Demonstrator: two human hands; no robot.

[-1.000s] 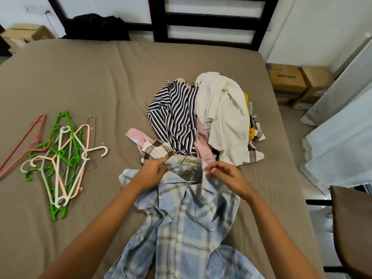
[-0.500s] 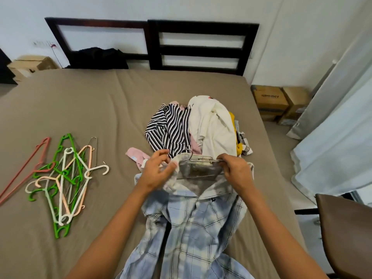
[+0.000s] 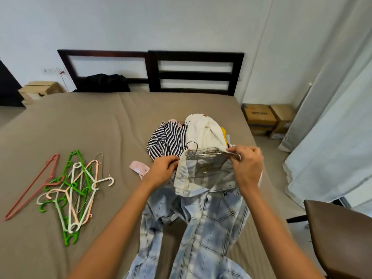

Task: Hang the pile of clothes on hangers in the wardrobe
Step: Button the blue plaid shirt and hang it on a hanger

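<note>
Change vs 1 s ago: the pale blue plaid cotton shirt no longer lies flat w/ its collar on the sheet. The collar end is now raised clear of the taupe-sheeted bed. The hook of a thin metal wire hanger pokes up above the collar; it wasn't visible a sec back. The shirt body hangs down and trails toward the bed's near edge. Can't tell if the tails have left the sheet.

Hands: left hand pinches the collar's left edge, fingers curled on the cloth. Right hand grips the collar's right side, where the hanger's arm ends. Can't tell whether it holds the wire too.

Unchanged: the pile of clothes, w/ a black-and-white striped top and a cream-white garment uppermost, sits right of centre on the bed, just behind the raised collar. The heap of coloured plastic hangers lies untouched toward the left edge.

My read: the hanger is in, so this is the settling step, squaring the shoulders on the wire. This garment is approx ready to carry. Wardrobe not in view. The pile is still big, so plenty of the task is left. Risk: thin wire, so the shirt could slip off one arm when lifted.
</note>
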